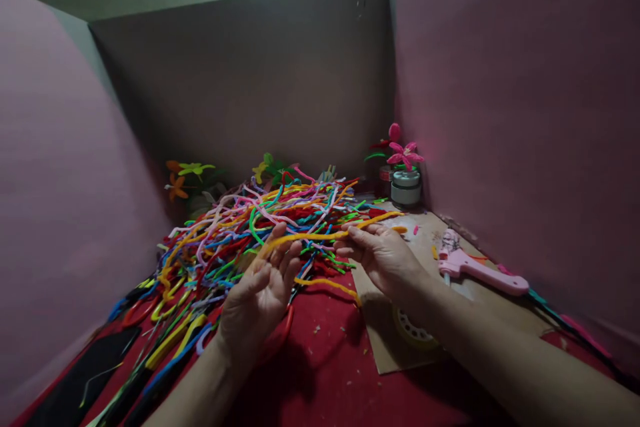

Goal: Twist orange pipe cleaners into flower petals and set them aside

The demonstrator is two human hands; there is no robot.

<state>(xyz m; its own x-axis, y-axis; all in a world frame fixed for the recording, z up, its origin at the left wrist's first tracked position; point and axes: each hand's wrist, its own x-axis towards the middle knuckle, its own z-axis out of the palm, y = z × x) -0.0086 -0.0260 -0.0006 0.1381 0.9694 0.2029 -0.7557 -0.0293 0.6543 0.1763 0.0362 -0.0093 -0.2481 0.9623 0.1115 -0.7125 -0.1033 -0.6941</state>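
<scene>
**Red cloth below, fuzzy orange stem between two hands**

Pink walls stand at both sides of the frame. Left of the middle, a big messy pile of fuzzy stems sits just past the hands. The orange stem is in the middle of the frame, over the near side of the pile. It runs side to side and goes up a little toward the right. The right hand has its thumb and finger closed on it in a pinch. The left hand is palm up, with fingers loosely bent and apart. The stem's left part crosses those fingers, but it is blurry, so I cannot tell if they squeeze it. Both hands are close to it, but the right has the surer hold. A pink glue gun lies well apart, at the right of the frame.
</scene>
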